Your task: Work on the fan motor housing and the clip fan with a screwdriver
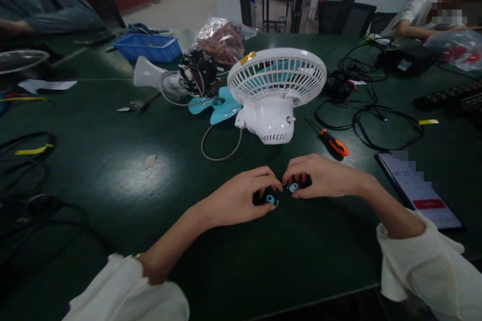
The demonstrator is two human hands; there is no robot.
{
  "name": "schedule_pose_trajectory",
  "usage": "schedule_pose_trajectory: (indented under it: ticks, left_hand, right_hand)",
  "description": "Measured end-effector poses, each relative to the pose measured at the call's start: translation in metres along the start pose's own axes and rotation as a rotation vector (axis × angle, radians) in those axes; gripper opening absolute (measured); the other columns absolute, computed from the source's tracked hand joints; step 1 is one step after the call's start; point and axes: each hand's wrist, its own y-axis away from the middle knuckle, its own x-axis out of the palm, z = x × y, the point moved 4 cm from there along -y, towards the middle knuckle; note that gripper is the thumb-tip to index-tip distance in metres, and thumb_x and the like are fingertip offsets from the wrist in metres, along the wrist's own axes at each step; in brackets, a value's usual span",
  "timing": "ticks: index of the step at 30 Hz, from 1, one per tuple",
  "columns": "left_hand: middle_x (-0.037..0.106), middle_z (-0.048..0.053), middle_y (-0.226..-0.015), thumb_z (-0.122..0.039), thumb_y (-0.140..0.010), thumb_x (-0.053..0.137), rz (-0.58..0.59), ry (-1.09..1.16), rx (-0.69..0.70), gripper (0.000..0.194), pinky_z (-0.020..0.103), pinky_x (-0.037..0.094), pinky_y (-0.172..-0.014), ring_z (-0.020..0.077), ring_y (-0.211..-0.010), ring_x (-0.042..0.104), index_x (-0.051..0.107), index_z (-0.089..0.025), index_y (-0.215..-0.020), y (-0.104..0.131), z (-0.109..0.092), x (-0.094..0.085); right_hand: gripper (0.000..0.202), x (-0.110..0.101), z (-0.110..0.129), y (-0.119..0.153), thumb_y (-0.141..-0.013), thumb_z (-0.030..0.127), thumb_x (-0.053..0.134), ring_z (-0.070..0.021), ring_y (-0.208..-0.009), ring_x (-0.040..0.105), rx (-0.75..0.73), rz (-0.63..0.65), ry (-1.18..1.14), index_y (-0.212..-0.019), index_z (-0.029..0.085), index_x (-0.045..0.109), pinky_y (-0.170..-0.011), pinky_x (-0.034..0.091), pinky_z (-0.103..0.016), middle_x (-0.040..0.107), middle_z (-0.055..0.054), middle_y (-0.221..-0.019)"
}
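Observation:
My left hand (250, 195) is curled low over the table, with thumb and fingers closed around a small blue cylindrical piece (270, 199) that has a dark round opening. Beside it, my right hand (312, 176) pinches a similar small light-blue cylindrical piece (293, 188). The fingertips of the two hands nearly meet, and their undersides are in shadow. Just beyond them rests a white fan head (273, 118) with its slatted grille (278, 77) tilted up. A blue fan blade (220, 105) lies to its left.
An orange-and-black screwdriver (335, 143) and a phone (419, 190) lie to the right. Behind are a blue basket (148, 49), a plastic bag of parts (220, 40) and a motor (199, 72). Black cables (376, 120) coil at the right. Two other people sit across the table.

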Motion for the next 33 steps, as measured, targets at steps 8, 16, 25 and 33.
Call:
schedule_pose_trajectory:
  ticks: [8, 16, 25, 33]
  left_hand:
    - [0.061, 0.003, -0.105, -0.018, -0.084, 0.056, 0.004, 0.011, 0.052, 0.020, 0.025, 0.048, -0.077, 0.0133, -0.088, 0.060, 0.066, -0.021, -0.102, 0.000, 0.001, 0.006]
    - [0.061, 0.003, -0.097, -0.018, -0.085, 0.055, -0.044, 0.023, 0.058, 0.012, 0.025, 0.047, -0.073, 0.0122, -0.083, 0.059, 0.066, -0.018, -0.092, 0.000, 0.002, 0.006]
    - [0.058, 0.002, -0.097, -0.016, -0.080, 0.060, -0.009, 0.113, -0.006, 0.018, 0.019, 0.047, -0.065, 0.0080, -0.074, 0.056, 0.066, -0.019, -0.097, -0.001, 0.002, -0.002]
    - [0.061, 0.002, -0.099, -0.018, -0.085, 0.057, -0.045, 0.098, -0.008, 0.015, 0.020, 0.048, -0.067, 0.0088, -0.078, 0.059, 0.068, -0.020, -0.095, 0.000, 0.005, -0.002]
  right_hand:
    - [0.015, 0.002, 0.000, -0.001, -0.082, 0.018, 0.062, -0.0129, -0.077, 0.060, 0.010, -0.017, -0.004, -0.095, 0.018, 0.069, -0.068, 0.045, -0.024, 0.065, -0.003, -0.092]
    - [0.011, 0.006, 0.010, -0.002, -0.084, 0.016, 0.058, -0.0154, -0.082, 0.060, -0.005, -0.013, 0.066, -0.090, 0.018, 0.067, -0.073, 0.043, -0.027, 0.065, -0.004, -0.091]
    - [0.010, 0.007, 0.013, -0.002, -0.085, 0.018, 0.059, -0.0158, -0.082, 0.060, -0.017, 0.018, 0.055, -0.091, 0.018, 0.067, -0.073, 0.043, -0.027, 0.064, -0.004, -0.092]
    - [0.015, 0.008, 0.012, -0.002, -0.085, 0.019, 0.059, -0.0146, -0.078, 0.058, 0.007, 0.013, 0.052, -0.098, 0.019, 0.065, -0.067, 0.041, -0.026, 0.063, -0.004, -0.091]
